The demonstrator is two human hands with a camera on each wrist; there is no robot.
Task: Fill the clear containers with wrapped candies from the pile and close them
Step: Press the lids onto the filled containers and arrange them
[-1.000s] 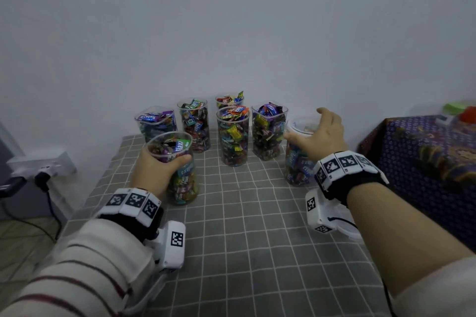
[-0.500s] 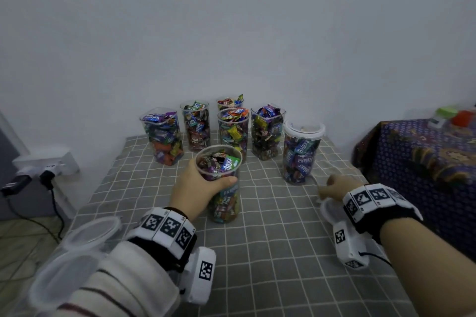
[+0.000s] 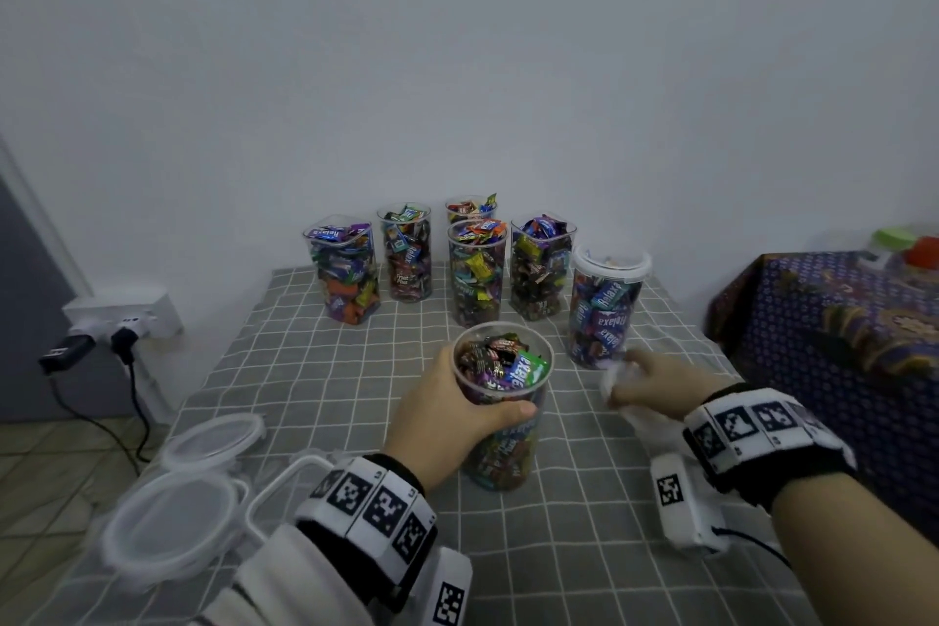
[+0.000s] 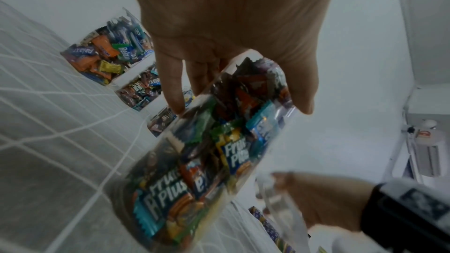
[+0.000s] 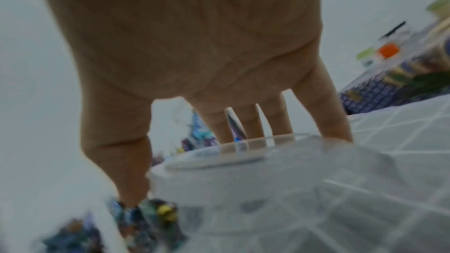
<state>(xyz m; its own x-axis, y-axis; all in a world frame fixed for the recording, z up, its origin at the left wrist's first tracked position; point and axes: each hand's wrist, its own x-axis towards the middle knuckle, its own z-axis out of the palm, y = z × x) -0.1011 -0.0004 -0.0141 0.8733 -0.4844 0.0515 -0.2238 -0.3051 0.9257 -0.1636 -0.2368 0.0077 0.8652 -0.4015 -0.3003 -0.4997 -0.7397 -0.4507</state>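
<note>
My left hand grips an open round clear container full of wrapped candies, standing on the grey checked tablecloth at the near middle. In the left wrist view the fingers wrap round the container. My right hand, just right of it, holds a clear lid, blurred by motion; the right wrist view shows thumb and fingers over the lid's rim. At the back stand several filled open containers and one closed with a white-rimmed lid.
Three loose clear lids lie at the near left: two round, one rectangular. A wall socket with plugs sits left of the table. A blue patterned table stands to the right. A white wall is close behind.
My left hand has drawn the open container from the back left to the near middle. My right hand has left the closed container, dropped to the table and taken up a lid.
</note>
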